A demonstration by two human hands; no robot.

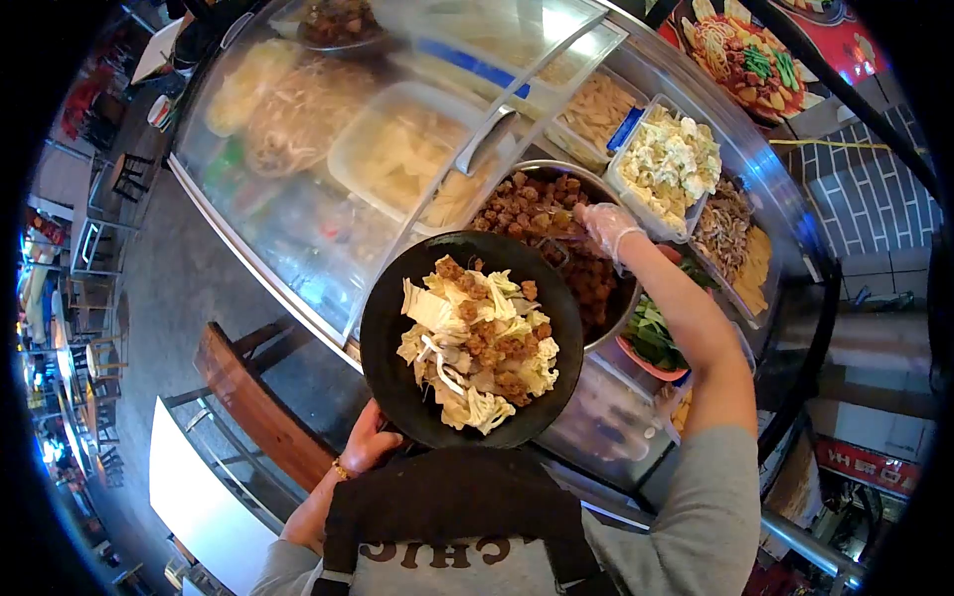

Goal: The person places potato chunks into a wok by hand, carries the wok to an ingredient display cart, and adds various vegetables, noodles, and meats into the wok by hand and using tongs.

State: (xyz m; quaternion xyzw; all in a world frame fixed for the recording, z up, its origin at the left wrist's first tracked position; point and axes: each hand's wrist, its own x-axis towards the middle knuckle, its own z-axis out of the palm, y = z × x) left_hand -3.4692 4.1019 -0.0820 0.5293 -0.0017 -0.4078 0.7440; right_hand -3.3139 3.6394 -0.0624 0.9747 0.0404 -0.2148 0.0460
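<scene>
Grey floor (184, 258) is stretching away on the left in the head view, with a wooden bench (253, 407) standing near a metal-framed food counter (268, 263). Along its open side, containers are sitting close together: pale crumpled food (668, 164) is filling a clear tub, and green leaves (651, 333) are lying beyond the gloved arm.

Close to the person's body, the black bowl (553, 303) is hanging just over the counter's edge, overlapping the metal pot (632, 298). It is carrying cut cabbage (433, 310), with browned cubes scattered on top. The left hand (370, 439) is supporting it at its lower left, fingers curled and clamping there, though part of the grip is hiding underneath. The right hand (608, 228), wearing a clear glove, is reaching into the pot among more brown cubes (542, 204); whether its fingers are pressing together on anything, I cannot tell.

For good handling, the left wrist should be keeping the bowl level, since its load is heaping loosely. Holding the rim near the pot is wise, so that anything dropping is landing inside. Gathering modestly, the gloved fingers would be spilling less.
</scene>
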